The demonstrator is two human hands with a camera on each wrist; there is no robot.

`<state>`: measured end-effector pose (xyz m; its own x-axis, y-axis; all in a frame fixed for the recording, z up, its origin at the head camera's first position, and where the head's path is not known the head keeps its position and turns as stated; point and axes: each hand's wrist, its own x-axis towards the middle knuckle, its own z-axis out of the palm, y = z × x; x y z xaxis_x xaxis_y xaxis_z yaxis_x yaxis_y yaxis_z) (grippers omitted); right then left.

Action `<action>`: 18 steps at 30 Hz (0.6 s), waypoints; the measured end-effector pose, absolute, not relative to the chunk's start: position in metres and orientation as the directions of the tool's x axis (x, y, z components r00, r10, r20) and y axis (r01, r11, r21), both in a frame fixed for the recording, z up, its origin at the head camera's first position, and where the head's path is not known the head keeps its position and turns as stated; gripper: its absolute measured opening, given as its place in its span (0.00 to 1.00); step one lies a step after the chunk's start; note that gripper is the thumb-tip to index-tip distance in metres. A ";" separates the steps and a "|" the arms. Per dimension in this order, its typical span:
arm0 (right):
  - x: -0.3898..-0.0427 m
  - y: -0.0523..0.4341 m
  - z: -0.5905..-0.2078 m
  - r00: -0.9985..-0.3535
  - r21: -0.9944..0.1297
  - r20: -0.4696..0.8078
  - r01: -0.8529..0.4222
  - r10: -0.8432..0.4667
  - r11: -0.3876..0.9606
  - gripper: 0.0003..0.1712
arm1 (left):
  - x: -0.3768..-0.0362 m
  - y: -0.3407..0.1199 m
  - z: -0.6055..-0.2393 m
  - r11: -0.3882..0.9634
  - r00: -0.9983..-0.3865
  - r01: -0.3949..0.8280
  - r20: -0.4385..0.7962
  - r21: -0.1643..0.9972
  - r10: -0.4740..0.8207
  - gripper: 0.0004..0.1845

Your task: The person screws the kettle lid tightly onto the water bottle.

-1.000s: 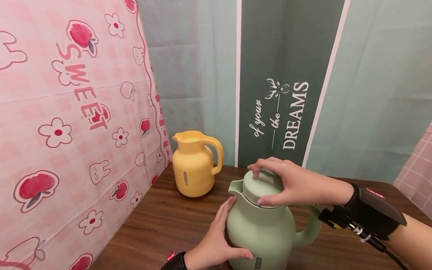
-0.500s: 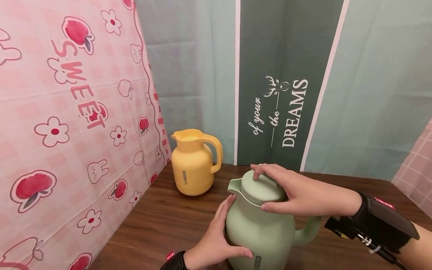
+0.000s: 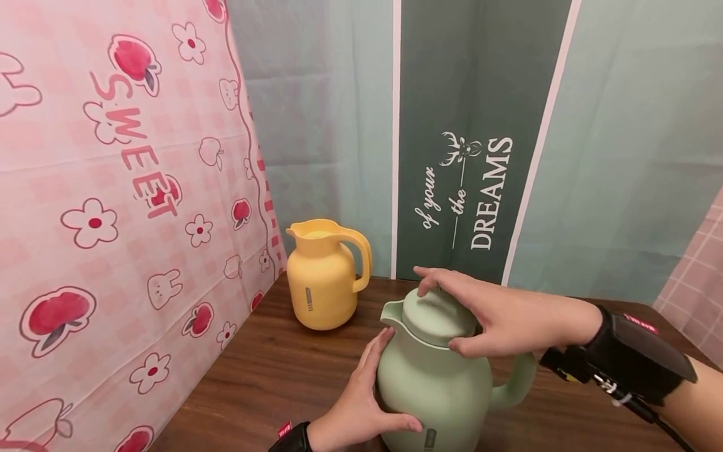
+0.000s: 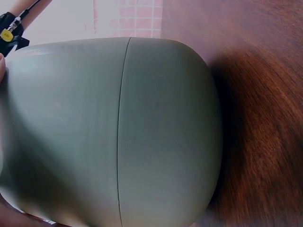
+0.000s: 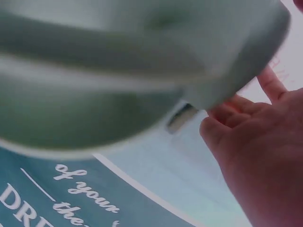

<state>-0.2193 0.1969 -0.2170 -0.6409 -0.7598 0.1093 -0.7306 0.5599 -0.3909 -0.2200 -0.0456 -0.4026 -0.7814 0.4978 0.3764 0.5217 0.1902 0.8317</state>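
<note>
A light green thermal jug (image 3: 435, 392) stands upright on the table in the lower right of the head view. My left hand (image 3: 364, 402) holds its round body from the left, thumb across the front and fingers along the far side. On top, my right hand (image 3: 503, 314) grips the green lid (image 3: 436, 319), its thumb at the near rim and one finger pointing outward. The lid sits down in the neck behind the spout. The left wrist view is filled by the jug's lower body (image 4: 156, 127); the right wrist view shows the right hand (image 5: 265, 142) beside blurred green parts.
A yellow thermal jug (image 3: 322, 282) stands farther back on the left, its handle toward the right. The dark wooden table (image 3: 254, 383) meets a pink printed cloth (image 3: 130, 251) at left and a green hanging cloth (image 3: 480, 94) behind.
The lid has sunk lower into the neck; the pale ring seen below it a second ago is now hidden. My right hand has shifted slightly right, thumb included. The left hand keeps its hold.
</note>
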 end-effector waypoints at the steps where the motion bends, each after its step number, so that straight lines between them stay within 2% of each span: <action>1: -0.219 0.195 -0.214 -0.637 -0.381 0.092 -0.733 -0.765 0.564 0.33 | -0.220 -0.046 -0.403 0.189 -0.777 0.530 0.384 0.827 0.499 0.63; 5: -0.223 0.189 -0.202 -0.610 -0.339 0.016 -0.749 -0.792 0.570 0.39 | -0.219 -0.046 -0.402 0.193 -0.780 0.520 0.371 0.832 0.503 0.62; 10: -0.229 0.184 -0.195 -0.594 -0.314 -0.052 -0.753 -0.803 0.578 0.38 | -0.220 -0.046 -0.405 0.191 -0.779 0.524 0.376 0.830 0.502 0.62; 18: -0.232 0.184 -0.193 -0.587 -0.277 -0.022 -0.775 -0.810 0.569 0.35 | -0.221 -0.047 -0.406 0.185 -0.775 0.528 0.381 0.829 0.504 0.62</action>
